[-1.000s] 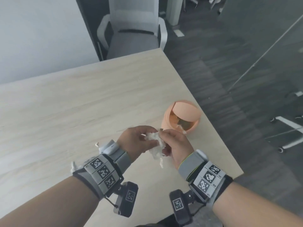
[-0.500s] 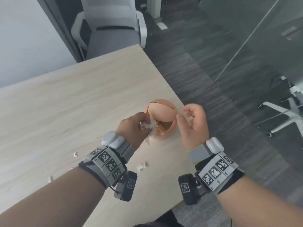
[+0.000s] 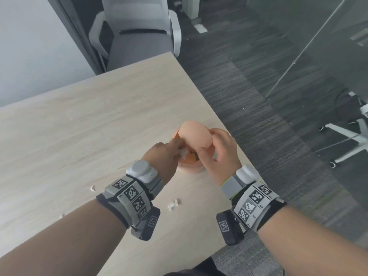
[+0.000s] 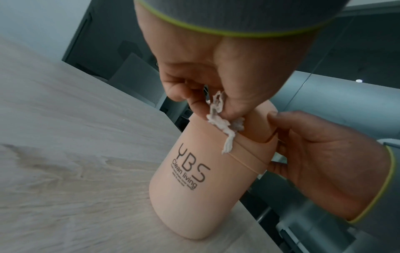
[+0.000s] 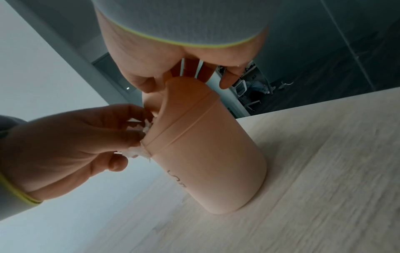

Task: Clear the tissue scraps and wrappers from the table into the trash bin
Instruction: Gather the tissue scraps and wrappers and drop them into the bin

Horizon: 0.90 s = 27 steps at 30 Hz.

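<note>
Tissue at the bin's mouth

Our left hand (image 3: 162, 156) pinches shredded white tissue (image 4: 220, 119) at the peach trash bin (image 4: 194, 179); our right hand (image 3: 221, 154) grips its tilted swing lid (image 3: 196, 134).

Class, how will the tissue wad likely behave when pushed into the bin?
Probably floppy: the tissue droops in a limp strand over the bin rim. Likely very light, since the left hand pinches it with fingertips. It may shed: scraps lie on the table.

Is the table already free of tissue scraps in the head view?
No, small white tissue scraps lie on the table near the left wrist, with another further left.
</note>
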Tool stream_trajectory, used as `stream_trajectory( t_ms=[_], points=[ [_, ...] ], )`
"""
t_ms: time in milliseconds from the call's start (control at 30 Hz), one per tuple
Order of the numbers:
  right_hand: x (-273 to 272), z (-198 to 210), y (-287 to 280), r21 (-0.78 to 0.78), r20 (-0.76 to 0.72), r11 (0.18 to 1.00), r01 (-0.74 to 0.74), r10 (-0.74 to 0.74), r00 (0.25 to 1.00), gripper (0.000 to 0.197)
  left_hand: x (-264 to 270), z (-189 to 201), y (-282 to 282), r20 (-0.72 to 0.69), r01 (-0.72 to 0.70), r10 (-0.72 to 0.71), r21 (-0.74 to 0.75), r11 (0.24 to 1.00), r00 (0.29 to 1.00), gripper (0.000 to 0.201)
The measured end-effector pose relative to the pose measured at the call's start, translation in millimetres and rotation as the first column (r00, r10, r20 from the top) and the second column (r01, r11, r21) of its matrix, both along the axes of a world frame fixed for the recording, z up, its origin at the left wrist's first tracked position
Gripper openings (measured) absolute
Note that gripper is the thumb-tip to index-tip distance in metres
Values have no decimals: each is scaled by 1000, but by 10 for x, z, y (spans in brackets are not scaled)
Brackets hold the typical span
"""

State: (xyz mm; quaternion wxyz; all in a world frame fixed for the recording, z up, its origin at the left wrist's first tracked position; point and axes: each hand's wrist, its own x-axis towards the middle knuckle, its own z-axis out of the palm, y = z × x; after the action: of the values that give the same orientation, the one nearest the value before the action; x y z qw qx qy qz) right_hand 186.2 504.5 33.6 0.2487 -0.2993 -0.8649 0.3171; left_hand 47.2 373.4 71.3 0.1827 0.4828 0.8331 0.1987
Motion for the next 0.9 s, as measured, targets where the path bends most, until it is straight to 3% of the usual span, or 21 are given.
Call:
stream_trajectory(
  t_ms=[100,167,233,333,400,533,600,733,800,900],
  points=[
    [10,-15,18,-1,-4,1000,-1,1,1000,39,-60,34,19,56,-94,95,-33,995,994,17],
    [9,-19,13,9,-3,1000,-7,7,1000,38,-75,18,8,35,-32,30,48,998,999,10],
    [-1,-13,2,7,-3,1000,-9,9,1000,37,-82,-21,-38,-34,106,-104,65,992,994,20],
    [-10,-5,-17,13,-21,1000,-5,5,1000,34,-40,-61,-115,-143,182,-200,-126,975,969,43],
    [-6,-4,-37,27,-31,1000,1,0,1000,33,-17,-47,-129,-207,179,-230,-238,955,951,44],
    [-7,-16,-46,5,-19,1000,6,-6,1000,32,-20,34,-36,-148,249,-325,-379,891,934,43],
    [-21,-39,-28,-1,-20,1000,-12,12,1000,32,-43,51,12,-85,252,-297,-342,905,951,43],
    [-17,-32,-56,-4,-9,1000,2,-2,1000,31,-104,52,16,-5,87,-88,-120,989,996,16],
    [-6,-27,-82,-7,1,1000,-10,10,1000,30,-116,26,9,26,2,-2,-1,1000,1000,7],
    [13,-28,-113,-8,20,1000,-22,22,1000,31,-95,-54,-11,48,-16,8,160,987,999,4]
  ],
)
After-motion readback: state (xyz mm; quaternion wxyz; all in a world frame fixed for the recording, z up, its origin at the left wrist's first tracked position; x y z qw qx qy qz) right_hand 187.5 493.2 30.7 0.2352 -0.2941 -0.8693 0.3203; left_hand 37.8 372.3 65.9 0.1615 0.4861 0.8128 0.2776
